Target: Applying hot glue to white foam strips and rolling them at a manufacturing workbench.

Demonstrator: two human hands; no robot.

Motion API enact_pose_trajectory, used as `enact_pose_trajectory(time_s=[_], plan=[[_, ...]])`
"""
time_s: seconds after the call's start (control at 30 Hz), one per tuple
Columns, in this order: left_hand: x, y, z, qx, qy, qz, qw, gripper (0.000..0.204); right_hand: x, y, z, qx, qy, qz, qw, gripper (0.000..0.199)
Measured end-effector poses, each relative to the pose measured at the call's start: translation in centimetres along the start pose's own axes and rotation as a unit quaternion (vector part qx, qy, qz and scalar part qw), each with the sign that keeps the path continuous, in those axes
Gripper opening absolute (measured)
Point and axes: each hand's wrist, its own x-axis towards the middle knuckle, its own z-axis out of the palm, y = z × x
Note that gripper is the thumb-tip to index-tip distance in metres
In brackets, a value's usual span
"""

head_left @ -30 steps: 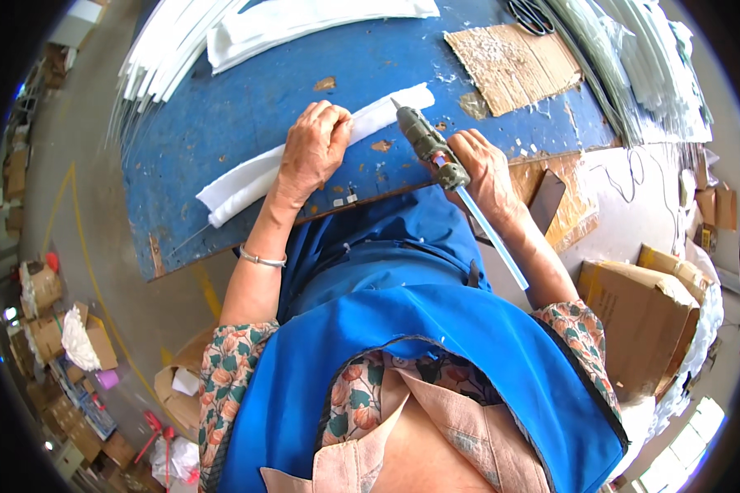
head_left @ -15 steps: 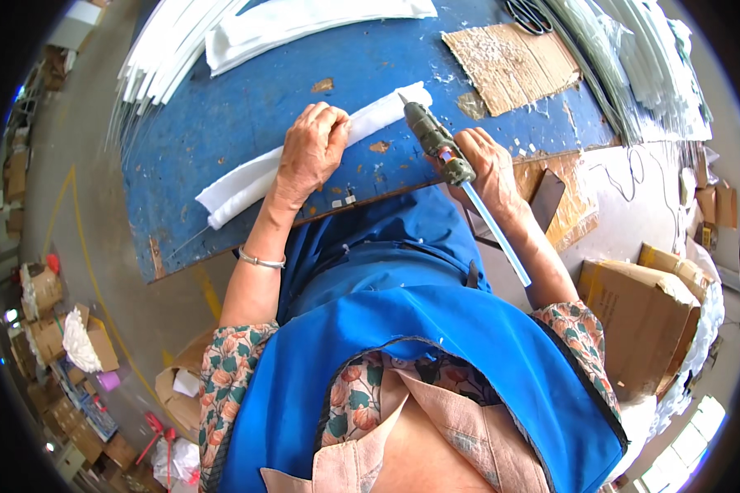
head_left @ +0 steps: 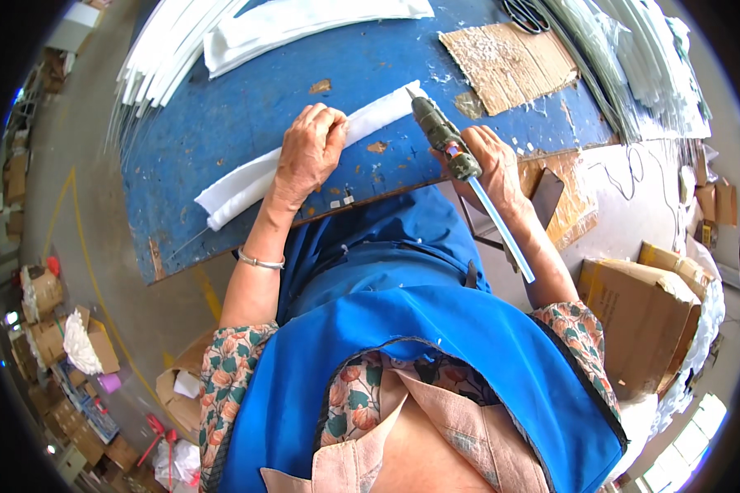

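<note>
A folded white fabric strip (head_left: 242, 187) lies slantwise across the blue table. Over its middle my left hand (head_left: 311, 154) is closed, fingers curled and pinching it. A thin wire-like end pokes out at its lower left. My right hand (head_left: 492, 171) grips a dark green hot glue gun (head_left: 440, 127), whose nozzle points up and left at the strip's far right end. From the back of the gun a pale translucent glue stick (head_left: 501, 230) runs down above my right forearm. The gun hides part of my right fingers.
Beyond the strip lies more folded white fabric (head_left: 304, 29). Bundles of white rods (head_left: 160, 62) and clear-wrapped strips (head_left: 641, 74) flank it. Glue-crusted cardboard (head_left: 510, 66) and black scissors (head_left: 526, 15) sit at the back right. A phone (head_left: 546, 197) and cardboard boxes (head_left: 637, 320) are lower right.
The glue gun and my right hand have shifted slightly to the right, the nozzle moving up a little along the strip's far end. My left hand has hardly moved.
</note>
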Motion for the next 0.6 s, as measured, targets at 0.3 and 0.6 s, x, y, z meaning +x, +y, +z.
enact_pose_trajectory(time_s=[0.3,0.6], plan=[[0.00,0.04,-0.03,-0.003,-0.002,-0.001,1.000,0.012,0.39,0.20,-0.01,-0.005,0.077,-0.053,0.996,0.034],[0.02,0.26,-0.14,-0.004,0.000,0.001,1.000,0.011,0.46,0.76,-0.02,-0.009,0.091,-0.045,0.995,0.033]])
